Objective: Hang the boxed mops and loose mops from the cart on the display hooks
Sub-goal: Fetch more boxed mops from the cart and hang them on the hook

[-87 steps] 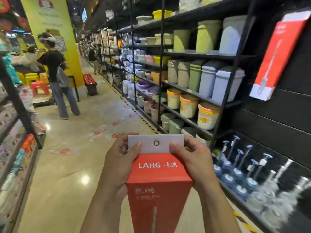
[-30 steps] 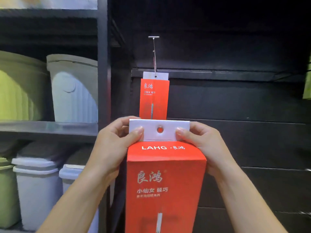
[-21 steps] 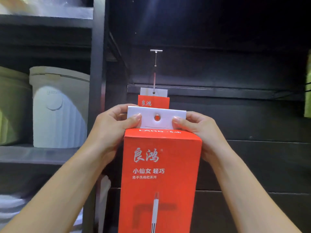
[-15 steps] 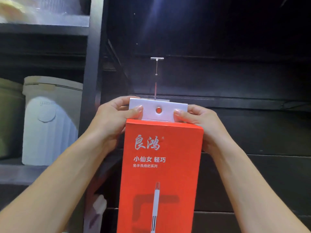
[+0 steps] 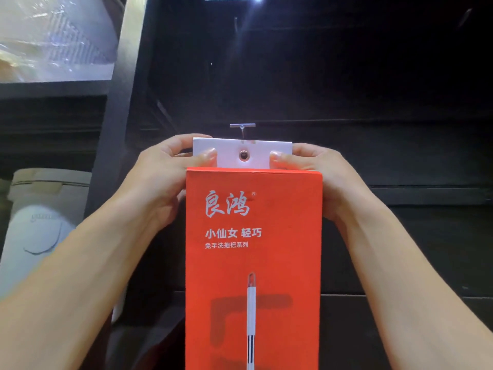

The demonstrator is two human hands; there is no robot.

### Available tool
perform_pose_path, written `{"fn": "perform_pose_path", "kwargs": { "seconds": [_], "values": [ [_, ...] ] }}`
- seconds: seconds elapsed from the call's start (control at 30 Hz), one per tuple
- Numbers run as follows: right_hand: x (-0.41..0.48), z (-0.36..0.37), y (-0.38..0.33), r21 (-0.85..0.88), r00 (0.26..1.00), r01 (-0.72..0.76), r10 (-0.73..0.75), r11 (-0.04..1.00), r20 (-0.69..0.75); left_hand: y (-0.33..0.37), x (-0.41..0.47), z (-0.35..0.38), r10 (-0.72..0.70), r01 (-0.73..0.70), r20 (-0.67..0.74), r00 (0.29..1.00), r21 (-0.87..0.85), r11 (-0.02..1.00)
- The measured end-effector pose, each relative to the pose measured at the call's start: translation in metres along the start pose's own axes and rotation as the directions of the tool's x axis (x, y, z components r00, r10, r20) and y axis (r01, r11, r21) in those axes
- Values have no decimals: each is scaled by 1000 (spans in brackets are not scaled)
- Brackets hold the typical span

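I hold a tall red boxed mop [image 5: 253, 263] upright in front of a dark slat wall. Its white hang tab [image 5: 234, 152] has a round eyelet in the middle. My left hand [image 5: 160, 177] pinches the tab's left end, and my right hand [image 5: 320, 177] pinches the right end. The metal display hook [image 5: 242, 126] sticks out of the wall just above the tab's top edge, its crossbar end facing me. The eyelet sits a little below the hook's tip. The boxed mop that hung on this hook earlier is hidden behind my box.
A black shelf upright [image 5: 117, 102] stands left of the wall. Beside it on the left shelf stands a white ribbed bin [image 5: 40, 222], with plastic-wrapped goods [image 5: 53, 38] on the shelf above. The dark slat wall [image 5: 400, 156] spreads to the right.
I turned from the aisle to the wall and raised the box. The tab rose from below the hanging box up to just under the hook's tip.
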State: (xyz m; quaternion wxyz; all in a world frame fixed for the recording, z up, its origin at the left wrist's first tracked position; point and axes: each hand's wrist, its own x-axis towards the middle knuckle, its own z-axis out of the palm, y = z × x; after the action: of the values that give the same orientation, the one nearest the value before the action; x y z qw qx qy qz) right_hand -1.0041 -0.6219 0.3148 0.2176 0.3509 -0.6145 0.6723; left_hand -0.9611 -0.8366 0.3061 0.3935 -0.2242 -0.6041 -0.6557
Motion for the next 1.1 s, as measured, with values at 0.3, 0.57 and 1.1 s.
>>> {"fn": "perform_pose_path", "kwargs": {
  "seconds": [0.3, 0.57, 1.1],
  "values": [
    [19, 1, 10, 28, 1000, -6, 6, 1000, 8, -2, 19, 2, -11, 13, -25, 1000, 77, 997],
    [30, -1, 33, 37, 999, -42, 41, 998, 2, -16, 28, 3, -99, 102, -39, 994, 97, 990],
    [80, -18, 84, 4, 996, -88, 88, 996, 15, -71, 65, 19, -113, 121, -69, 991, 133, 984]
  ]
}}
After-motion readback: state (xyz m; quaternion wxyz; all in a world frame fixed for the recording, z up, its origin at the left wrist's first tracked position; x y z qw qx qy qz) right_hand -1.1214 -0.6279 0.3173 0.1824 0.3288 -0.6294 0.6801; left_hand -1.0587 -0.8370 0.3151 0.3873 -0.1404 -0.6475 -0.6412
